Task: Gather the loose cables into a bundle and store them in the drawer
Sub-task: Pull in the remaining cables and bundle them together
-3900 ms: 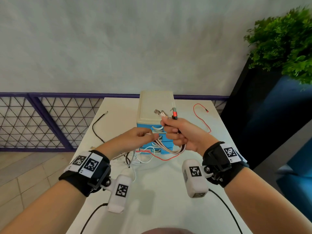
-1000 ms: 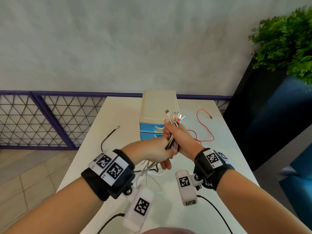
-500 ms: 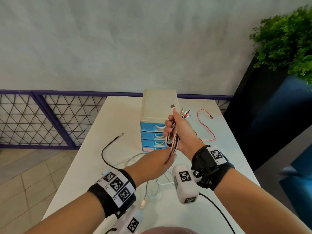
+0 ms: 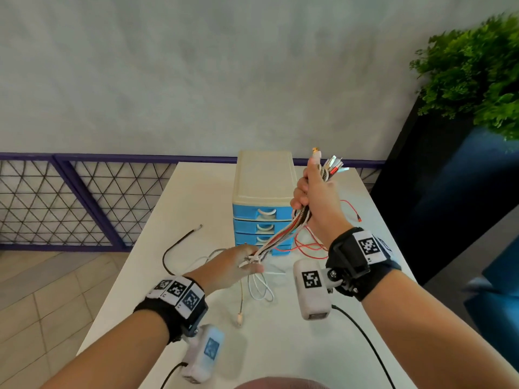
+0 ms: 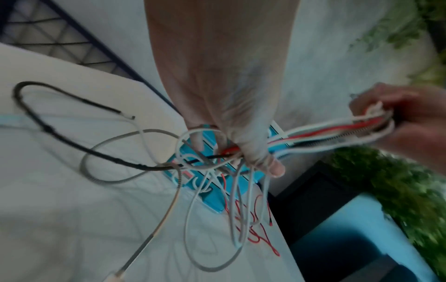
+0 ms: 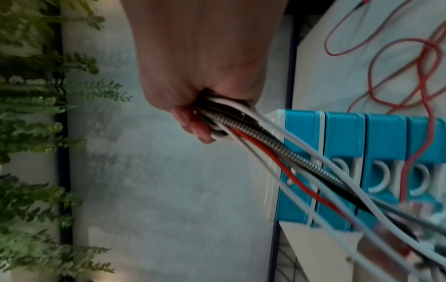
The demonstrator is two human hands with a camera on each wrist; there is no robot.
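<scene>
Higher now, my right hand (image 4: 314, 197) clenches the cables (image 4: 280, 237) at frame centre; my left hand (image 4: 233, 265) grips them lower left.

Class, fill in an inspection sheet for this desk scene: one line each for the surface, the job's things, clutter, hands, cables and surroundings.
Surface: white table, loose cable ends lying on it.
Job's things: cable bundle stretched between both hands; drawer unit with blue drawers, all closed.
Clutter: nothing seen.
Hands: right hand raised, gripping the bundle's plug end; left hand lower, fingers curled round the cables.
Cables: black cable and red cable trail on the table; white loops hang below the left hand.
Surroundings: grey wall, purple mesh railing, green plant in a dark planter.
</scene>
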